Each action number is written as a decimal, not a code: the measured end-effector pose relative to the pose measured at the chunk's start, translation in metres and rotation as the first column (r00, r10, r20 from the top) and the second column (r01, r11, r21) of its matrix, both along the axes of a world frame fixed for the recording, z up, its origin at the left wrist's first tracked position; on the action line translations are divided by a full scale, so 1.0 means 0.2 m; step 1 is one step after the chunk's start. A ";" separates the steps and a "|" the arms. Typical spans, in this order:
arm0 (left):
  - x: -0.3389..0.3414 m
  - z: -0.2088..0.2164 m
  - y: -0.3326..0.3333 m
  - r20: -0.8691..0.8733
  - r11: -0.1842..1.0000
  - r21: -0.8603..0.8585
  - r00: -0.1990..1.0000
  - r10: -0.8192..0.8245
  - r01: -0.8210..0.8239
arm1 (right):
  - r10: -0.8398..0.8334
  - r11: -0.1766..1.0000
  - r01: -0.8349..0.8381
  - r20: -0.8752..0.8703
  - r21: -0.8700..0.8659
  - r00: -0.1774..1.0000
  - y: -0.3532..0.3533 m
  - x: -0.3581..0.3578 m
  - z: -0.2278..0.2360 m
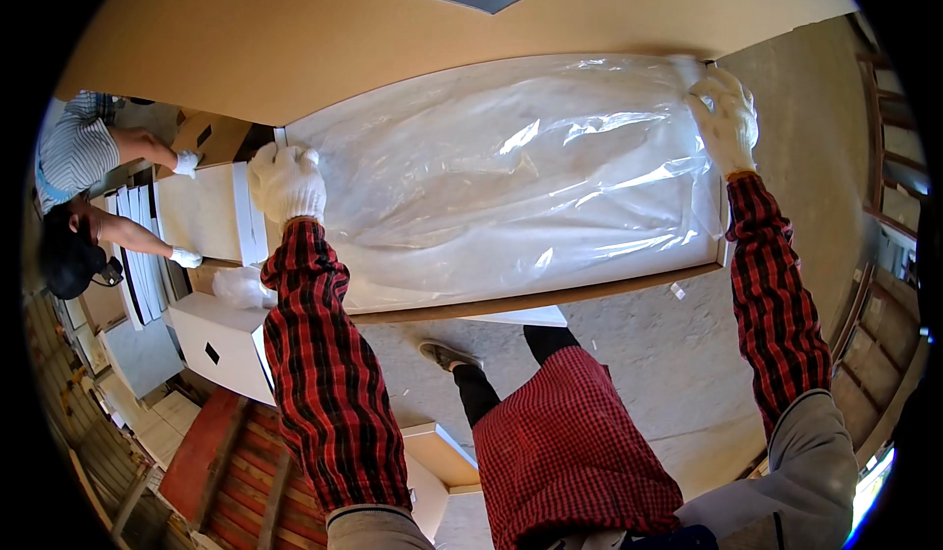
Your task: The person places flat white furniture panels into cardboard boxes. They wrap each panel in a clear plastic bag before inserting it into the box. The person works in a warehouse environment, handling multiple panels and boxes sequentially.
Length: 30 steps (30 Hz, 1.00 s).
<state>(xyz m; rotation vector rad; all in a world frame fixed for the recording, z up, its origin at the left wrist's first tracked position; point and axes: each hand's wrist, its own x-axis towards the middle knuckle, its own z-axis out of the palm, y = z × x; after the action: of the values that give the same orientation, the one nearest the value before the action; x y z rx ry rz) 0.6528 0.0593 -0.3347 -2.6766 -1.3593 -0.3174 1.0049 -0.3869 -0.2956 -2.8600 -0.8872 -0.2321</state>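
A long shallow cardboard carton (pixel 550 302) lies in front of me, its tall brown flap (pixel 324 49) raised along the far side. Clear, wrinkled plastic film (pixel 511 177) covers the pale contents inside it. My left hand (pixel 288 182), in a white knitted glove, is closed at the carton's left end beside the film; its fingertips are hidden, so what it grips cannot be made out. At the far right corner, my right hand (pixel 727 123), gloved alike, has its fingers bent together on the film's edge. Both arms are spread wide, in red-and-black plaid sleeves.
On the left, another person (pixel 79 157) in white gloves bends over a pale panel (pixel 199 211). White boxes (pixel 221 344) and a red slatted pallet (pixel 246 471) stand at lower left. Wooden racks (pixel 894 137) line the right side. An open carton (pixel 442 457) sits near my legs.
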 end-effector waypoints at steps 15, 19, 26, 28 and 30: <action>0.04 0.24 0.16 -0.243 0.914 -0.387 0.944 -0.225 0.118 | -0.035 0.995 0.026 0.098 0.096 0.995 0.02 -0.02 0.01; 0.14 0.34 0.12 -0.338 0.885 -0.463 0.933 -0.123 -0.051 | -0.032 0.993 0.020 0.100 0.117 0.995 0.01 -0.01 -0.01; 0.15 0.25 0.10 -0.361 0.993 0.024 0.927 -0.103 0.120 | 0.046 0.998 -0.040 0.147 -0.047 0.988 0.02 0.01 0.02; 0.15 0.26 -0.01 -0.270 0.980 0.135 0.957 -0.107 0.147 | 0.050 0.996 -0.035 0.180 -0.085 0.982 0.00 0.03 0.02; 0.05 0.25 -0.06 -0.081 0.966 0.217 0.989 -0.126 0.141 | 0.022 0.993 0.009 0.249 -0.120 0.968 0.01 0.01 0.05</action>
<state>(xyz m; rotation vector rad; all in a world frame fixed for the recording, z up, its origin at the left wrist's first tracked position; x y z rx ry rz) 0.6623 0.0471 -0.2838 -2.5717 -1.0582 -0.3669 1.0077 -0.3848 -0.2852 -2.9842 -0.9845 -0.5688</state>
